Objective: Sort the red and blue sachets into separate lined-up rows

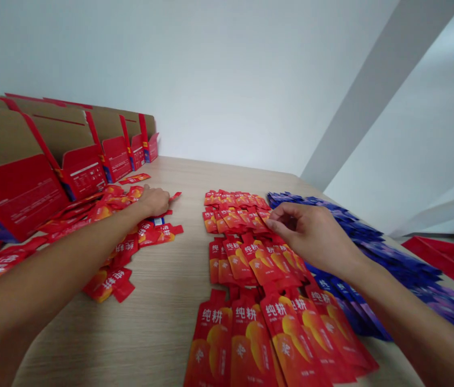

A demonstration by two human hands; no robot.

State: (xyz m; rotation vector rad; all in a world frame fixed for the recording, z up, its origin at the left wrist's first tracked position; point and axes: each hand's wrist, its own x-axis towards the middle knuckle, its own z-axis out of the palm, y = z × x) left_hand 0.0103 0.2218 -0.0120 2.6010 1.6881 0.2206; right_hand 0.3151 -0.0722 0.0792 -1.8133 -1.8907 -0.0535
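My right hand point(311, 228) is at the right end of the second row from the back, with thumb and forefinger pinched on the edge of a red pouch point(265, 216). Overlapping red pouches with a yellow fruit print point(249, 333) lie face up in several rows below and beside it. On the left, my left hand point(156, 201) reaches into a loose heap of the same red pouches point(108, 212). Its fingers are curled and mostly hidden behind the back of the hand, so what they grip cannot be made out. A red pouch end point(175, 196) sticks out beside it.
Several open red cartons with brown insides point(77, 169) stand in a line along the left. Dark blue pouches point(391, 263) lie in overlapping rows on the right, partly under my right forearm. A red box point(448, 263) sits beyond the right edge of the wooden table point(162, 301).
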